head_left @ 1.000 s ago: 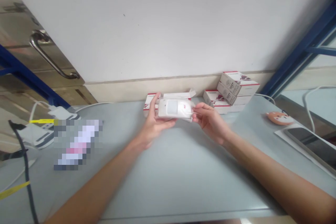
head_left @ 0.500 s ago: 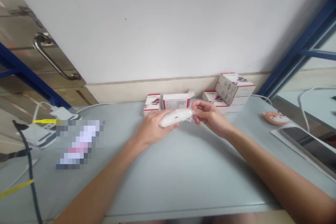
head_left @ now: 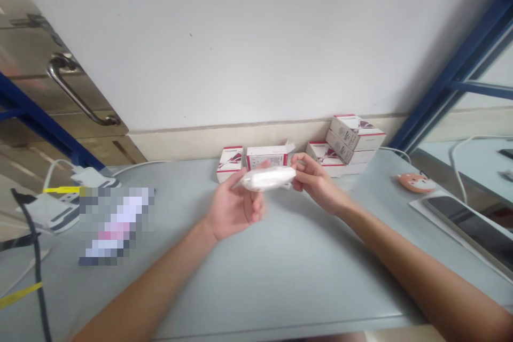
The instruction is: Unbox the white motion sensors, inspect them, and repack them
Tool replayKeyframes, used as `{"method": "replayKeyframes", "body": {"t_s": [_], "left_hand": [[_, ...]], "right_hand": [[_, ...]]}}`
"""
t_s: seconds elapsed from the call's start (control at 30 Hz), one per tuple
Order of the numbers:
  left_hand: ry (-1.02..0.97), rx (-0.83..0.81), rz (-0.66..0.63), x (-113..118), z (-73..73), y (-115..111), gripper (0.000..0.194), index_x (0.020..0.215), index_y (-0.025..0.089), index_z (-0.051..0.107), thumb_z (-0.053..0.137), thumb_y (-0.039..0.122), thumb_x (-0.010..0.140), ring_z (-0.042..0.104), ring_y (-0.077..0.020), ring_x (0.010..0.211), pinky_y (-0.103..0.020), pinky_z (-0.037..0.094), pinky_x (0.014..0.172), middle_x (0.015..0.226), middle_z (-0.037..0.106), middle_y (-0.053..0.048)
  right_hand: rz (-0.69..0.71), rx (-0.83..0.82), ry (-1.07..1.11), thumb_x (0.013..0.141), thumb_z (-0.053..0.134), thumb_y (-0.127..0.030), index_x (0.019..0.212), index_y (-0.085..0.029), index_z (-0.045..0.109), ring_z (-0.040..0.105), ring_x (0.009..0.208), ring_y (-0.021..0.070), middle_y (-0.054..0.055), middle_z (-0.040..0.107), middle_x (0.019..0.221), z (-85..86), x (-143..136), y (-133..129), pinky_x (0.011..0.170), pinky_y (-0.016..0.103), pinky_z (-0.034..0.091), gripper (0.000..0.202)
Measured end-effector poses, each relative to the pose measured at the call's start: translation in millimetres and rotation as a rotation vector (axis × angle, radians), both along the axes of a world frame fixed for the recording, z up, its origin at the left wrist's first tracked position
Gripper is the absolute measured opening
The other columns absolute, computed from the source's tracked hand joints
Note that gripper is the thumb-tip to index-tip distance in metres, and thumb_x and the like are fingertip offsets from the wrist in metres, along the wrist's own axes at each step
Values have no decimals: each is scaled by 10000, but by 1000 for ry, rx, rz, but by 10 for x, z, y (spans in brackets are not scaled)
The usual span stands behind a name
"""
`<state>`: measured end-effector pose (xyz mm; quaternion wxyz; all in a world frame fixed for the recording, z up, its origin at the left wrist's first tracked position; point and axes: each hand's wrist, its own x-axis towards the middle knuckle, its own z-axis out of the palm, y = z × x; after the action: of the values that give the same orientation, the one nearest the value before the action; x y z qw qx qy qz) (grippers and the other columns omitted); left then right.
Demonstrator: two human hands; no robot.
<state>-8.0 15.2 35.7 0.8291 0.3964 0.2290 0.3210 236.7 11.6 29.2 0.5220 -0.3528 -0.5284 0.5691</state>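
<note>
A slim white item [head_left: 268, 178] in a clear plastic wrapper is held above the table, lying nearly level. My right hand [head_left: 316, 179] pinches its right end between thumb and fingertips. Turned palm up, my left hand [head_left: 232, 206] is around and under the left end, its thumb and fingers apart and some fingers loosely curled. The left fingers are slightly blurred, and whether they press on the wrapper is hard to see. Just behind the item lies a white and red box [head_left: 267, 156] with its end flap raised.
A small box [head_left: 230, 164] stands left of the flapped one. Stacked boxes [head_left: 355, 141] rise at the back right, against the wall. On the right are an orange animal-face item [head_left: 417, 182] and a dark phone-like slab [head_left: 460, 219]. Power strips [head_left: 60, 219] with cables and a pixelated object [head_left: 116, 227] occupy the left.
My left hand has rolled from gripping over the white item to palm up beneath its left end. The item has turned over to a plainer side. My right hand keeps its pinch.
</note>
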Motion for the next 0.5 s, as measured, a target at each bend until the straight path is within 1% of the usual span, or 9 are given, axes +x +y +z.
{"method": "replayKeyframes", "body": {"t_s": [0.07, 0.1, 0.13, 0.2, 0.27, 0.33, 0.4, 0.43, 0.5], "left_hand": [[-38, 38, 19, -18, 31, -24, 755, 1516, 307, 555, 732, 504, 810, 616, -177, 568, -347, 436, 635, 784, 747, -40], [-13, 88, 9, -25, 50, -32, 775, 1505, 322, 562, 782, 447, 773, 626, -177, 609, -355, 445, 673, 846, 763, -44], [44, 153, -2, -26, 68, -37, 772, 1498, 330, 562, 807, 412, 770, 634, -177, 639, -362, 450, 703, 886, 771, -46], [224, 302, 18, -5, 87, -38, 653, 1457, 307, 587, 795, 439, 852, 633, -173, 658, -361, 448, 713, 905, 767, -53], [400, 459, 153, 45, 69, -26, 544, 1342, 245, 654, 752, 549, 902, 618, -166, 664, -338, 434, 681, 898, 749, -59], [530, 582, 342, 105, 18, -10, 537, 1185, 198, 710, 782, 613, 852, 612, -172, 689, -316, 424, 660, 867, 731, -55], [597, 631, 457, 155, -40, 0, 515, 1036, 178, 733, 803, 638, 813, 605, -180, 686, -302, 419, 637, 783, 706, -45], [605, 622, 465, 172, -62, 0, 505, 967, 174, 731, 786, 654, 818, 597, -178, 662, -298, 416, 615, 739, 692, -44], [575, 541, 426, 186, -80, -7, 532, 845, 169, 703, 702, 701, 862, 568, -161, 593, -286, 400, 560, 664, 663, -44]], "right_hand": [[-10, -85, 55, 784, 777, -343, 998, -275, 499, 402, 602, 128, -78, 471, 691, 12, -29, -18, 629, 292, 298, 357], [-11, -127, 82, 769, 786, -326, 1004, -273, 500, 398, 603, 127, -83, 466, 673, 18, -40, -28, 630, 289, 294, 374], [-10, -164, 107, 760, 793, -317, 1011, -269, 503, 393, 605, 126, -86, 459, 657, 21, -48, -37, 631, 287, 291, 387], [-2, -210, 141, 756, 806, -318, 1033, -263, 513, 392, 610, 126, -89, 449, 637, 16, -55, -45, 635, 285, 294, 407], [-10, -211, 150, 760, 817, -335, 1063, -265, 515, 402, 612, 128, -90, 457, 634, -12, -58, -37, 638, 285, 301, 434], [-69, -172, 135, 770, 821, -378, 1081, -272, 503, 416, 607, 130, -90, 483, 648, -58, -67, -18, 635, 287, 312, 457], [-155, -96, 63, 808, 800, -437, 1073, -275, 487, 437, 607, 134, -87, 500, 664, -111, -83, -2, 636, 293, 333, 441], [-189, -42, 6, 842, 775, -461, 1062, -275, 482, 447, 612, 136, -82, 505, 679, -135, -91, 1, 637, 295, 345, 411], [-214, 100, -128, 925, 703, -472, 1050, -271, 484, 465, 649, 139, -63, 514, 743, -169, -105, -7, 647, 297, 368, 322]]}}
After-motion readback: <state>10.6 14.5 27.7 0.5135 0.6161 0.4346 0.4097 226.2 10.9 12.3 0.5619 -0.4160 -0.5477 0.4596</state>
